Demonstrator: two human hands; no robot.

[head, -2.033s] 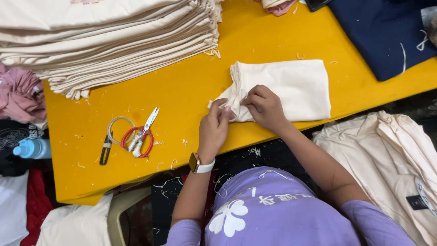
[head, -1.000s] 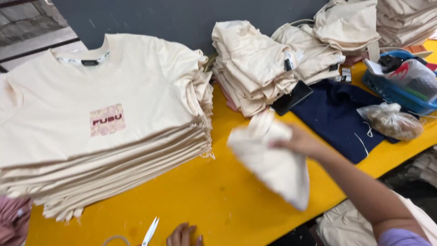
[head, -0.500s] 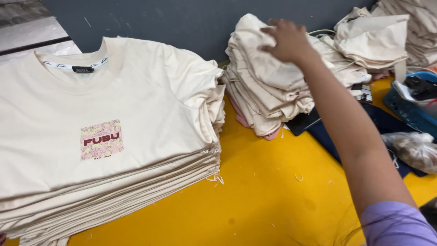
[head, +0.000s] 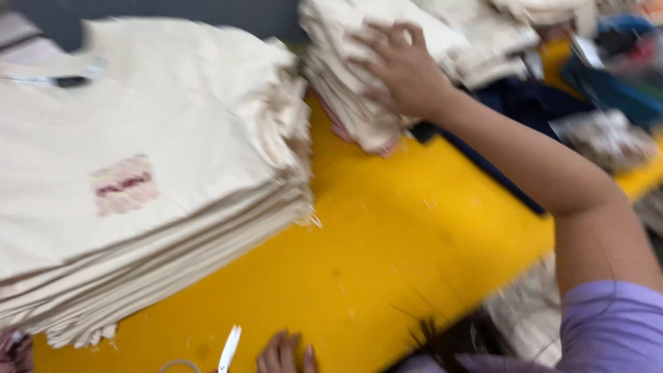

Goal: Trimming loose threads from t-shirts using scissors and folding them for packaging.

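My right hand lies with spread fingers on top of a pile of folded cream garments at the back of the yellow table; whether it grips the top piece is blurred. My left hand rests on the table at the bottom edge, fingertips only in view, beside small white-handled scissors. A tall stack of flat cream t-shirts with a small pink print on the chest fills the left side.
A dark navy cloth lies behind my right forearm. More cream piles and a blue container with bags stand at the back right. Cream fabric hangs below the table's near right edge.
My right hand carried a folded cream piece from the table front up to the back pile and has settled on it. The view has dipped, showing my left hand again.
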